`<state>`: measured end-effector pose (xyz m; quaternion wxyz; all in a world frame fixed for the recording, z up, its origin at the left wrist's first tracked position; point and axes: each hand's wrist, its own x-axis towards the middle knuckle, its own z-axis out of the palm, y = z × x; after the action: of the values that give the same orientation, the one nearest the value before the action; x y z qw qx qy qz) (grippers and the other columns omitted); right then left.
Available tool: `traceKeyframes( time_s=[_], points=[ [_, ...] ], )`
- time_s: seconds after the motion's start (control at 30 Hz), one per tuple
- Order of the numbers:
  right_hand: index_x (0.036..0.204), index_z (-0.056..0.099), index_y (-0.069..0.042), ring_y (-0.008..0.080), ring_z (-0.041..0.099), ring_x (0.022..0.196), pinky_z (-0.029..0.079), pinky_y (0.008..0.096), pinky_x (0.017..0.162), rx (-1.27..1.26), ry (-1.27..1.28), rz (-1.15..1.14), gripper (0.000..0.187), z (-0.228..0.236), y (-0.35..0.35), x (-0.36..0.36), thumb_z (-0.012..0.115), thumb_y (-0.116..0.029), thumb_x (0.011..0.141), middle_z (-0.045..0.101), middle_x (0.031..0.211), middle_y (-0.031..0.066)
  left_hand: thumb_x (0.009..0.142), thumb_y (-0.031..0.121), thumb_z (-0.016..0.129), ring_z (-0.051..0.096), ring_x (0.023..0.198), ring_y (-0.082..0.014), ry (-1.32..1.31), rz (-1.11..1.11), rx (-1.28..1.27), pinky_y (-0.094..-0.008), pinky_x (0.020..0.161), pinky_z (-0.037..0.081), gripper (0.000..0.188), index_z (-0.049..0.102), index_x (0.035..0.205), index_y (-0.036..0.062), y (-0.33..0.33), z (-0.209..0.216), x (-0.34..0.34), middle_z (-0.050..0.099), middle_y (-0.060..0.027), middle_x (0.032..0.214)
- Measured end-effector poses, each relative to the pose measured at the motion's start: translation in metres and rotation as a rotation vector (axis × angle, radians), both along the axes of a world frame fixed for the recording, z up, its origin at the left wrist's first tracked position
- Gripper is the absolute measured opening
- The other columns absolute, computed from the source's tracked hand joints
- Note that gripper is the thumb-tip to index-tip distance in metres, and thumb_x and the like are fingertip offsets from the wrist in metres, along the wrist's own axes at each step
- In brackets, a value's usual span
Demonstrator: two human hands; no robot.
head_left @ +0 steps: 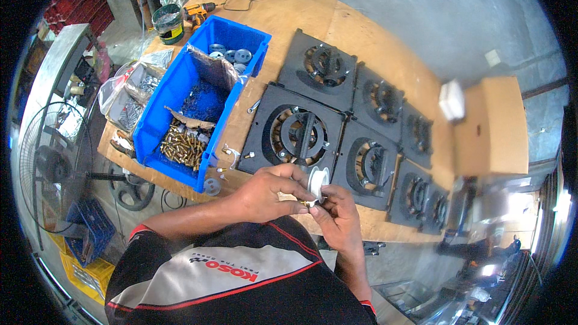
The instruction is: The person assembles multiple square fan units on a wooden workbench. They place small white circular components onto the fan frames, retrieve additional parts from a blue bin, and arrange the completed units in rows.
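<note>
My two hands meet above the near edge of the table. My left hand is closed, thumb and fingertips pinching a small brass fitting. A white spool of thread seal tape stands between the hands. Held by the fingers of my right hand, the spool sits close above the fitting. Fingers partly cover both things, so the tape's path cannot be made out. Just beyond the hands lies a black square burner plate with a round opening and metal parts in it.
Several similar black plates lie in rows to the right. At left, a blue bin holds brass fittings, dark small parts and grey discs. Beside it are trays of screws, a bucket and a drill. A cardboard box stands far right.
</note>
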<state>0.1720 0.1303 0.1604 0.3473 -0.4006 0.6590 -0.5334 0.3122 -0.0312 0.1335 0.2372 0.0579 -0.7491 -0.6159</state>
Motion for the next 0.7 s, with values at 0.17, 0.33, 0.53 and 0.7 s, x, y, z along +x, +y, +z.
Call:
traceKeyframes(
  time_s=[0.17,0.33,0.53,0.7],
  points=[
    [0.107,0.066,0.000,0.0222,0.069,0.084,0.054,0.0332,0.075,-0.008,0.246,0.172,0.017,0.018,-0.005,-0.014,0.064,-0.003,0.090,0.068,0.096,0.0137,0.076,0.012,0.082,0.065,0.091,-0.0206,0.053,-0.097,0.112,-0.0331,0.082,0.052,0.025,0.076,0.099,0.0065,-0.002,-0.009,-0.002,0.067,-0.0087,0.095],
    [0.100,0.069,-0.003,0.0262,0.069,0.081,0.053,0.0330,0.070,-0.027,0.368,0.183,0.016,0.023,-0.008,-0.015,0.066,-0.001,0.085,0.069,0.090,0.0140,0.076,0.013,0.083,0.066,0.091,-0.0203,0.086,-0.177,0.164,-0.0328,0.082,0.052,0.023,0.077,0.097,0.0060,-0.001,-0.009,-0.002,0.067,-0.0082,0.095],
    [0.099,0.070,-0.003,0.0261,0.069,0.079,0.053,0.0332,0.069,-0.050,0.414,0.170,0.015,0.020,-0.007,-0.015,0.067,-0.001,0.084,0.069,0.090,0.0136,0.077,0.012,0.082,0.067,0.092,-0.0202,0.105,-0.162,0.175,-0.0326,0.083,0.052,0.020,0.075,0.094,0.0052,0.000,-0.009,-0.001,0.067,-0.0079,0.095],
    [0.098,0.070,-0.003,0.0252,0.068,0.077,0.053,0.0328,0.068,0.002,0.406,0.217,0.013,0.028,-0.007,-0.020,0.068,-0.004,0.085,0.068,0.090,0.0135,0.073,0.014,0.086,0.067,0.089,-0.0225,0.073,-0.099,0.159,-0.0345,0.079,0.054,0.027,0.070,0.094,0.0054,0.006,-0.008,-0.002,0.068,-0.0084,0.095]
  ],
)
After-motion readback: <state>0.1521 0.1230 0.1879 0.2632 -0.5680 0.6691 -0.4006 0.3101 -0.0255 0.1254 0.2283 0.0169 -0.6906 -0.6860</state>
